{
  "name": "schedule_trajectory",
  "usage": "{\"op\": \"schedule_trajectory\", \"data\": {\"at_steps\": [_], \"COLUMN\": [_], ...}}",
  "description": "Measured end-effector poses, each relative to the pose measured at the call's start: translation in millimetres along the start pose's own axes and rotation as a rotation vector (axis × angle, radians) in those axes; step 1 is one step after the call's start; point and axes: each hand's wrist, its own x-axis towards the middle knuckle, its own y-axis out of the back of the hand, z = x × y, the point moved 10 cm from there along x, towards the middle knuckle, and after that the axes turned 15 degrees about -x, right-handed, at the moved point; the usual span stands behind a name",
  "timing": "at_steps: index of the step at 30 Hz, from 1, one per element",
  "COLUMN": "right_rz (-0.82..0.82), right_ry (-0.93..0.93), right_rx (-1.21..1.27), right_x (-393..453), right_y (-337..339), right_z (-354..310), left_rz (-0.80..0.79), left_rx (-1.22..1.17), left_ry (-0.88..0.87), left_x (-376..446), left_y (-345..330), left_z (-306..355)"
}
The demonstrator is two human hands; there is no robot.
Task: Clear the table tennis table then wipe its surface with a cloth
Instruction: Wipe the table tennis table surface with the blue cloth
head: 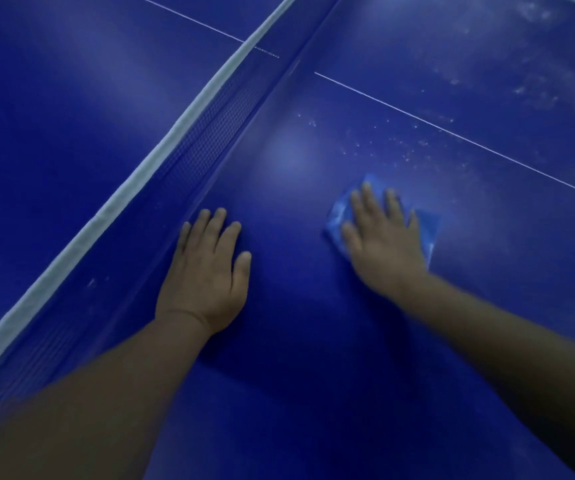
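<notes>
Head view: glossy dark-blue table tennis tabletop [296, 341] fills the frame, with a blue mesh net topped by a white tape band [161, 147] running diagonally from lower left to upper centre. Thin white centre line [452, 133] crosses the near half to the right of the net.

Right hand [384, 244] lies flat, palm down, on a small light-blue folded cloth [426, 226], pressing it onto the tabletop. Fingers [369, 202] straight and slightly spread, not curled round the fabric. Cloth sits directly under palm and fingers; its edges stick out past the thumb side at left, beyond the fingertips, and as a corner past the little-finger side at right.

Left hand [206, 271] rests palm down on bare tabletop just beside the base of the net, fingers extended and close together, holding nothing. Well apart from the cloth.

Whitish dust specks and smears [407, 150] scatter beyond the cloth toward the centre line, more in the upper right.
</notes>
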Motion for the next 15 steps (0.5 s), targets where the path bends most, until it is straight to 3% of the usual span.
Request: {"op": "schedule_trajectory", "data": {"at_steps": [3,5,9,11,15], "right_rz": [0.09,0.061,-0.028,-0.033,0.132], "right_ry": [0.228,0.297,0.202,0.132,0.354], "right_rx": [-0.005,0.008,-0.003,0.003,-0.038], "right_x": [-34,-10,90,94,26], "right_y": [8,13,20,14,25], "right_z": [-66,-86,-63,-42,-89], "left_rz": [-0.007,-0.013,-0.035,-0.048,-0.046], "left_rx": [0.0,0.012,0.02,0.036,0.068], "left_ry": [0.004,0.008,0.032,0.035,-0.005], "left_x": [0,2,3,5,8], "left_y": [-1,0,-2,-3,-2], "left_z": [-1,0,-3,-4,1]}}
